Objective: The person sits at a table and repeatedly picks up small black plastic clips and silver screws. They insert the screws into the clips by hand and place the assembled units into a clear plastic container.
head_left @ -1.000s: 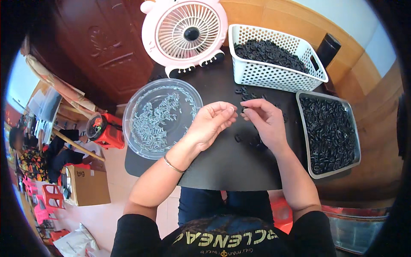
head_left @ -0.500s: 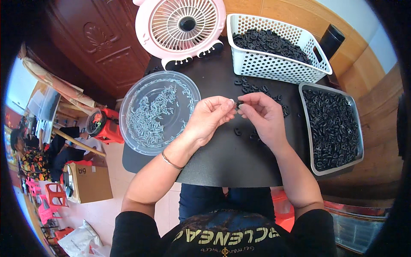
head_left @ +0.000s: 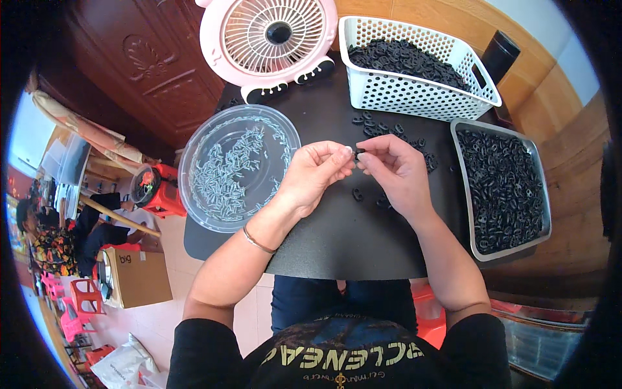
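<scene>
My left hand (head_left: 312,176) and my right hand (head_left: 396,171) meet fingertip to fingertip over the black table top (head_left: 337,240). Between them they pinch one small black plastic piece (head_left: 360,152). Several loose black pieces (head_left: 389,129) lie on the table just beyond my right hand, and a few more sit under it. A round clear dish (head_left: 234,167) with several small pale thin parts lies left of my left hand. A thin bracelet is on my left wrist.
A white perforated basket (head_left: 414,97) of black pieces stands at the back right. A grey metal tray (head_left: 502,188) full of black pieces lies at the right edge. A pink table fan (head_left: 269,35) stands at the back. A person sits far left beside a cardboard box (head_left: 133,275).
Both hands stay together on the small piece; they have shifted slightly toward me and left, and the view has tilted a little.
</scene>
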Demonstrator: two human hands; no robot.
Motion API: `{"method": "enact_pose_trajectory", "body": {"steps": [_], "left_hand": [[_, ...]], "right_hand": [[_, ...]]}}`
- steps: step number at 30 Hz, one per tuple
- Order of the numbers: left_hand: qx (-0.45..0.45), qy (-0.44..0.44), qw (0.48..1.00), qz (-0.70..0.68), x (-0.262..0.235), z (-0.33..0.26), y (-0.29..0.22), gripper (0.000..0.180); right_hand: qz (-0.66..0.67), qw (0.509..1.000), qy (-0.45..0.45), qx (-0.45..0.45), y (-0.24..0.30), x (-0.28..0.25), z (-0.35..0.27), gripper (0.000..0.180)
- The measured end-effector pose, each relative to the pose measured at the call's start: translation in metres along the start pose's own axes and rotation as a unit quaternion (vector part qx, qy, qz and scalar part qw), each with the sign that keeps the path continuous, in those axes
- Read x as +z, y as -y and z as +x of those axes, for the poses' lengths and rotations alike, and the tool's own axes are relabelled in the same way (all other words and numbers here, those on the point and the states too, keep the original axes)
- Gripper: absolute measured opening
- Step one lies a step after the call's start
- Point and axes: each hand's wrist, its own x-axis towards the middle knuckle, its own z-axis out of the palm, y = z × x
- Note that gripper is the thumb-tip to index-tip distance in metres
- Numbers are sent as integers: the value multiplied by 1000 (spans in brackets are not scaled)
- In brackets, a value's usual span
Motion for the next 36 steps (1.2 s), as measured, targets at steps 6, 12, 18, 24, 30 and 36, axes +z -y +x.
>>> {"method": "enact_pose_trajectory", "body": {"steps": [6,12,18,24,30,36], "left_hand": [[34,-10,999,11,1,0,0,12],[94,-20,994,52,3,2,6,10],[101,-31,994,27,11,1,6,13],[77,-31,996,25,10,1,4,15],[78,-27,996,27,10,0,5,14],[163,-67,977,119,19,-2,4,9]], "right_hand": [[-32,999,-17,-19,-1,2,-1,13],[-38,998,-33,-21,-1,4,0,10],[20,999,-32,-2,3,3,1,11],[16,999,-35,-15,2,2,0,12],[-24,998,-40,-47,0,4,-1,11],[-35,998,-35,-23,3,4,-1,10]]}}
